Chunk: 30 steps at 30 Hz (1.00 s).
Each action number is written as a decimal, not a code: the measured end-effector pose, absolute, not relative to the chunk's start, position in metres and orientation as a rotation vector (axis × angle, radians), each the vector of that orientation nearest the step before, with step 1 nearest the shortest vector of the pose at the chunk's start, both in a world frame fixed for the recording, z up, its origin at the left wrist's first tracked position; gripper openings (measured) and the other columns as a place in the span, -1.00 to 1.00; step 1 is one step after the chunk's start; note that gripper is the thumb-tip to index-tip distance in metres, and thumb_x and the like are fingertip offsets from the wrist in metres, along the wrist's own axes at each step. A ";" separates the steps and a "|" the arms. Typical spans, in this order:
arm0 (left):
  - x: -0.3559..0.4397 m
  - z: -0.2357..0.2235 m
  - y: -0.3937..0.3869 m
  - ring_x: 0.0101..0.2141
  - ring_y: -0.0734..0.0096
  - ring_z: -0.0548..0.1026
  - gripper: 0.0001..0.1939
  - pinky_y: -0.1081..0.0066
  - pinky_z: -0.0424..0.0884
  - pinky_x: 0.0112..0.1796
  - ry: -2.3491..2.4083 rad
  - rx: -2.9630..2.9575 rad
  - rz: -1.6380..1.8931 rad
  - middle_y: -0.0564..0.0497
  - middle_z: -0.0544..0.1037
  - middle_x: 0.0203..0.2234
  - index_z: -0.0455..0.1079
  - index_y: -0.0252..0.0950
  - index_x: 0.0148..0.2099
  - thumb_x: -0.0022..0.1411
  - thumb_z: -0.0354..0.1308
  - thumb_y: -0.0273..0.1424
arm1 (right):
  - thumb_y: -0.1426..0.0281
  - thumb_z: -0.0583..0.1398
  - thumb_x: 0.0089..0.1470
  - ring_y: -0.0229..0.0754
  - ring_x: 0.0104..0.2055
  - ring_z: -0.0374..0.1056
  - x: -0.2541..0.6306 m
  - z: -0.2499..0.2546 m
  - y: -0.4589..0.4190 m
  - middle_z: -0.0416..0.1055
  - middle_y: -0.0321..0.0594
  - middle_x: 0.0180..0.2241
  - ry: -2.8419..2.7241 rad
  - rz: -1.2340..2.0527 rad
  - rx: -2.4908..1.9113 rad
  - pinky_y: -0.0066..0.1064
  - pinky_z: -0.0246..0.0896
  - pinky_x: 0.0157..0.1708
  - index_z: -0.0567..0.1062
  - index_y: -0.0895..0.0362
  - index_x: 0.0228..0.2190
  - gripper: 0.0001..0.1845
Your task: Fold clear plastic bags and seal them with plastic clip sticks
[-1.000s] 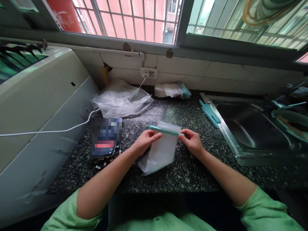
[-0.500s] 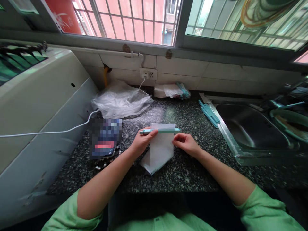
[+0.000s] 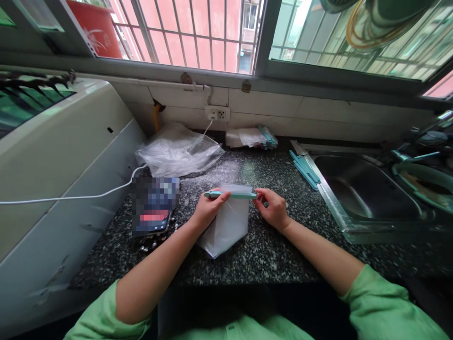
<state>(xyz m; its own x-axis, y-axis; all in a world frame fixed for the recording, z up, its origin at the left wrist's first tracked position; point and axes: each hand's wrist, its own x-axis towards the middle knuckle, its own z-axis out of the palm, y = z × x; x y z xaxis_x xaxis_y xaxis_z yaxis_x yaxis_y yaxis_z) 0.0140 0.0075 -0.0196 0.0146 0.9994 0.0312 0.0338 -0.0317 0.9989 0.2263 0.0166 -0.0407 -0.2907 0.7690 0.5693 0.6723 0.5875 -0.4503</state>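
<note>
A light-blue bag clip [image 3: 238,195] lies across the upper part of a translucent plastic bag [image 3: 231,222], with a short strip of the bag above it. My left hand [image 3: 209,206] is closed around the clip's left end, the thumb lying along its top. At the other end, the fingers of my right hand [image 3: 272,207] are pinched on the clip's right tip. The lower part of the bag hangs folded, close over the dark speckled counter [image 3: 279,255].
At the back stand a crumpled clear plastic bag [image 3: 177,153] and a stack of clipped bags [image 3: 251,137]. Several loose blue clips [image 3: 305,170] lie beside the steel sink [image 3: 364,189]. A phone [image 3: 155,208] is at the left, near a white cable [image 3: 71,198].
My right hand has moved up from the bag's side edge to the clip's right tip and now pinches it. The bag's lower part has shifted slightly left.
</note>
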 end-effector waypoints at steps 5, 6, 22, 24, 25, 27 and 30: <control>0.016 -0.019 0.007 -0.58 0.56 0.15 -0.63 0.50 0.09 -0.52 1.255 1.294 1.186 0.15 0.20 -0.69 0.23 -0.31 -0.59 -0.08 0.19 -0.12 | 0.30 0.09 0.11 -0.20 -0.37 0.36 0.226 -0.040 0.022 0.48 -0.19 -0.45 -2.186 -0.150 -1.053 -0.40 0.19 -0.33 0.48 0.14 -0.32 -0.78; 0.016 -0.020 0.007 -0.59 0.56 0.15 -0.63 0.50 0.10 -0.52 1.257 1.291 1.195 0.16 0.20 -0.69 0.23 -0.31 -0.59 -0.08 0.20 -0.12 | 0.29 0.08 0.12 -0.20 -0.37 0.36 0.226 -0.040 0.024 0.49 -0.18 -0.44 -2.206 -0.213 -1.037 -0.40 0.18 -0.33 0.48 0.15 -0.32 -0.77; 0.020 -0.025 0.015 -0.56 0.45 0.35 -0.69 0.47 0.22 -0.48 1.198 1.093 1.047 0.03 0.48 -0.61 0.42 -0.38 -0.47 -0.25 0.23 -0.23 | 0.24 0.02 0.15 -0.19 -0.38 0.31 0.234 -0.042 0.076 0.49 -0.15 -0.45 -2.236 -0.443 -1.112 -0.37 0.01 -0.36 0.51 0.15 -0.33 -0.67; 0.018 -0.023 0.020 -0.55 0.44 0.35 -0.75 0.47 0.22 -0.48 1.236 1.156 1.033 0.05 0.48 -0.62 0.42 -0.37 -0.50 -0.26 0.20 -0.29 | 0.24 0.02 0.15 -0.18 -0.37 0.31 0.236 -0.041 0.085 0.49 -0.14 -0.46 -2.217 -0.449 -1.145 -0.37 0.01 -0.36 0.51 0.15 -0.34 -0.66; 0.018 -0.022 0.024 -0.56 0.44 0.34 -0.77 0.47 0.21 -0.48 1.256 1.187 1.018 0.05 0.47 -0.63 0.42 -0.36 -0.51 -0.27 0.18 -0.31 | 0.24 0.02 0.15 -0.18 -0.37 0.31 0.237 -0.041 0.090 0.49 -0.14 -0.46 -2.209 -0.448 -1.170 -0.37 0.00 -0.36 0.51 0.15 -0.34 -0.66; 0.017 -0.018 0.031 -0.58 0.45 0.32 -0.80 0.47 0.19 -0.51 1.301 1.228 0.978 0.07 0.44 -0.67 0.41 -0.35 -0.54 -0.28 0.15 -0.32 | 0.25 0.02 0.14 -0.18 -0.35 0.31 0.239 -0.041 0.100 0.48 -0.14 -0.45 -2.187 -0.432 -1.234 -0.37 0.00 -0.35 0.51 0.15 -0.34 -0.67; 0.018 -0.012 0.044 -0.63 0.47 0.27 -0.81 0.47 0.12 -0.55 1.346 1.245 0.909 0.10 0.40 -0.71 0.40 -0.34 -0.57 -0.29 0.13 -0.32 | 0.28 0.03 0.12 -0.16 -0.34 0.31 0.242 -0.042 0.114 0.48 -0.14 -0.44 -2.116 -0.392 -1.327 -0.38 0.00 -0.34 0.50 0.17 -0.33 -0.70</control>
